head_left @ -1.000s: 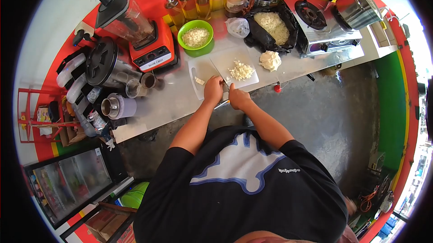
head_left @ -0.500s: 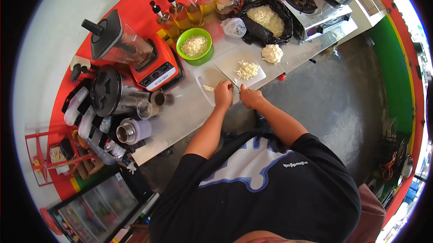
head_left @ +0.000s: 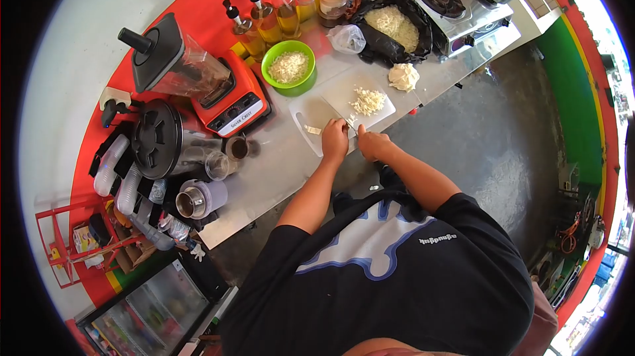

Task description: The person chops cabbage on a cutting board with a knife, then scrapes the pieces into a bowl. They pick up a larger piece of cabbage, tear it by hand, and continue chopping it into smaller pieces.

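A white cutting board lies near the counter's front edge. My right hand is closed around the handle of a knife, whose thin blade seems to run up and left across the board. Just left of it, my left hand is curled with fingertips pressed down; what they pinch is hidden. Small pale slivers lie between the hands. Beyond them is a heap of chopped pale pieces. One flat pale slice rests left of my left hand.
A green bowl of chopped pale pieces stands behind the board, beside a red blender. Right of the board sits a pale lump. Behind are oil bottles, a black bag of pale shreds and a gas stove.
The whole view has shifted slightly. Pale slivers now show beside my left fingertips. Both hands stay close together over the board's front edge.
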Available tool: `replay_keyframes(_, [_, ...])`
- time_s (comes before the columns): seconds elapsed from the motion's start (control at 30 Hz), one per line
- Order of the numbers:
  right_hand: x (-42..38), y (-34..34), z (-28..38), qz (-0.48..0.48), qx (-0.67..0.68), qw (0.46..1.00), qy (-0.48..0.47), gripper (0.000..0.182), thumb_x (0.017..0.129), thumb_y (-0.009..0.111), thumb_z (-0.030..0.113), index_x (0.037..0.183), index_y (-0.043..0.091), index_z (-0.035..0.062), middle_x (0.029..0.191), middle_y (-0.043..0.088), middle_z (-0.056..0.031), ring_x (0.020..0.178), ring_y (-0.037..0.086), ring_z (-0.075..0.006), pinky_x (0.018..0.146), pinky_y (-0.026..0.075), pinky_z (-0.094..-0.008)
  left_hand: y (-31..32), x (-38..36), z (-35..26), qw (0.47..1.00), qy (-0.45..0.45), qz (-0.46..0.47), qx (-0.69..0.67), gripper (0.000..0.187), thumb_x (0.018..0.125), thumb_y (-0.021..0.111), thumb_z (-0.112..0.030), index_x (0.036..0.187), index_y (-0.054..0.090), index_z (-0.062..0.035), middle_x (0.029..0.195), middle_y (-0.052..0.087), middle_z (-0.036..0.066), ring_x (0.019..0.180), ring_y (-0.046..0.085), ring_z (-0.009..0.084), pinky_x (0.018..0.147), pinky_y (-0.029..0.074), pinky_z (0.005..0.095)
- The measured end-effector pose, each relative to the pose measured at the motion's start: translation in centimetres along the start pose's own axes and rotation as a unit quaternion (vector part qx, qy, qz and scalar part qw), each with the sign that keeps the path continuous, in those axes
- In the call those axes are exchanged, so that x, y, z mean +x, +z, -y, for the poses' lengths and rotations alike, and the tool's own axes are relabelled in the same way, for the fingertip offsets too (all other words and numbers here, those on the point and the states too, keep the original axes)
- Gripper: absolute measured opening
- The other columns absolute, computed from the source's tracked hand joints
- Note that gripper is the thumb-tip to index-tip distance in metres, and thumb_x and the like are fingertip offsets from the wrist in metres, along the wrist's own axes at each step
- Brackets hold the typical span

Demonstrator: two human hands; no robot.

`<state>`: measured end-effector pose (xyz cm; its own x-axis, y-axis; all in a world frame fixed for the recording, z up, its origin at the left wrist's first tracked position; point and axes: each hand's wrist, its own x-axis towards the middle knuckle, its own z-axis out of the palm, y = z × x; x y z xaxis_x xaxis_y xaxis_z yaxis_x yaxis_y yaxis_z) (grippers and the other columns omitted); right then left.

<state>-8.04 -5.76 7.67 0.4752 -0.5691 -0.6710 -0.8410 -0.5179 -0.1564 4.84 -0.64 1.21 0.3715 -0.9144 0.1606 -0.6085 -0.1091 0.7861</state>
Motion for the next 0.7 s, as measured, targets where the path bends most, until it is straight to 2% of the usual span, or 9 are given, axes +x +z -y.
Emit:
replay_keyframes(0.1, [0.5, 0.6, 0.2, 0.027, 0.005, 1.000, 0.009, 0.060, 0.077, 0.074, 0.004, 0.124, 0.037, -0.0016, 0.109, 0.072, -0.0228, 0.105, 0.071, -0.0361, 0.085, 0.056, -0.0440, -0.1, -0.1, -0.1, 1.000, -0.007, -0.006, 0.004, 0.004, 0.083, 0.067, -0.002, 0.086, 0.064, -0.0006, 0.085, 0.062, 0.017, 0.082, 0.062, 0.0395, 0.073, 0.049, 0.0469])
replay_keyframes(0.17, [0.6, 1.3, 0.2, -0.009, 0.019, 1.000, 0.023, 0.067, 0.072, 0.078, 0.002, 0.124, 0.037, -0.0022, 0.109, 0.072, -0.0234, 0.106, 0.070, -0.0363, 0.086, 0.056, -0.0444, -0.4, -0.1, -0.5, 1.000, -0.017, 0.009, -0.003, 0.004, 0.085, 0.063, -0.004, 0.088, 0.066, -0.0015, 0.088, 0.063, 0.017, 0.086, 0.062, 0.0397, 0.076, 0.050, 0.0477])
replay_keyframes(0.37, [0.1, -1.0, 0.4, 0.029, -0.011, 0.999, 0.025, 0.069, 0.073, 0.077, 0.003, 0.128, 0.036, -0.0018, 0.111, 0.071, -0.0236, 0.106, 0.070, -0.0360, 0.087, 0.056, -0.0439, -0.7, -0.1, -0.5, 0.999, -0.033, 0.039, 0.007, 0.006, 0.084, 0.062, -0.003, 0.088, 0.067, -0.0007, 0.089, 0.063, 0.017, 0.086, 0.063, 0.0392, 0.076, 0.051, 0.0471])
replay_keyframes(0.47, [0.3, -0.2, 0.2, 0.036, -0.010, 0.999, 0.025, 0.070, 0.073, 0.078, 0.003, 0.129, 0.035, -0.0015, 0.113, 0.071, -0.0232, 0.109, 0.069, -0.0356, 0.088, 0.055, -0.0443, -0.2, -0.1, 0.0, 0.999, -0.014, -0.011, -0.029, 0.003, 0.081, 0.064, -0.002, 0.083, 0.064, -0.0008, 0.083, 0.061, 0.017, 0.079, 0.061, 0.0393, 0.071, 0.049, 0.0468])
replay_keyframes(0.57, [1.0, 0.9, 0.0, 0.008, 0.002, 1.000, 0.026, 0.071, 0.072, 0.078, 0.004, 0.129, 0.035, -0.0016, 0.112, 0.071, -0.0232, 0.109, 0.069, -0.0360, 0.089, 0.055, -0.0445, -0.4, 0.1, -0.1, 1.000, -0.010, -0.011, -0.028, 0.002, 0.081, 0.064, -0.002, 0.083, 0.064, -0.0007, 0.083, 0.061, 0.017, 0.079, 0.061, 0.0393, 0.071, 0.048, 0.0473])
replay_keyframes(0.7, [0.7, -0.7, 0.2, 0.038, 0.003, 0.999, 0.029, 0.071, 0.073, 0.078, 0.004, 0.129, 0.034, -0.0017, 0.113, 0.070, -0.0238, 0.109, 0.069, -0.0365, 0.089, 0.055, -0.0449, -0.2, 0.2, 0.0, 1.000, -0.011, 0.007, -0.015, 0.002, 0.082, 0.064, -0.002, 0.082, 0.063, -0.0005, 0.083, 0.061, 0.018, 0.080, 0.061, 0.0395, 0.072, 0.048, 0.0480])
